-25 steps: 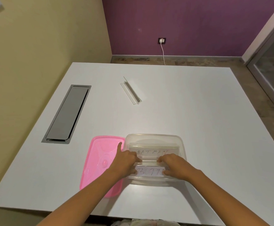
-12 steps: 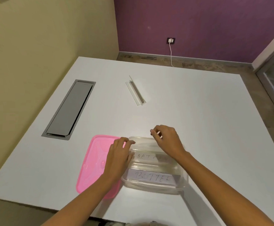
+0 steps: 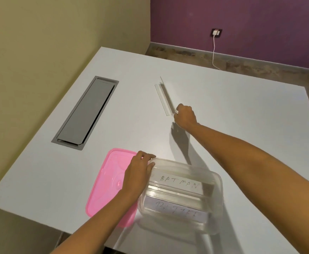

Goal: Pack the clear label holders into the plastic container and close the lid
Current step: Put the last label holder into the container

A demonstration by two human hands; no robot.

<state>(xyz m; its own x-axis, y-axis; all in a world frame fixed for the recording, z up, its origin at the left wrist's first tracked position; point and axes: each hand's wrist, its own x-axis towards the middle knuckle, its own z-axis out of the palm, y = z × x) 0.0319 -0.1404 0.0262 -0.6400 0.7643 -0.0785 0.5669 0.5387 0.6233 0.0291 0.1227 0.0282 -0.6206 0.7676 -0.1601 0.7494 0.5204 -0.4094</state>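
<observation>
The fingers of the right hand were curled closed around the near end of the last loose label holder, pinching its clear edge; whether it had left the tabletop could not be told. That holder lay at about twelve o'clock from the plastic container, well apart from it, its long axis running from eleven toward five. The left hand rested with fingers pressed together on the container's far-left corner, steadying it, partly over the pink lid, which lay flat just beside the container at nine o'clock. Inside the container two holders with handwritten cards, one reading BATMAN, lay side by side.

The loose holder looked light, thin and stiff, likely slick and apt to crack or slip if squeezed at one end only. A hold nearer its middle, along the folded spine, would probably carry it more surely. The lid appeared flexible and should press on from the corners.
</observation>
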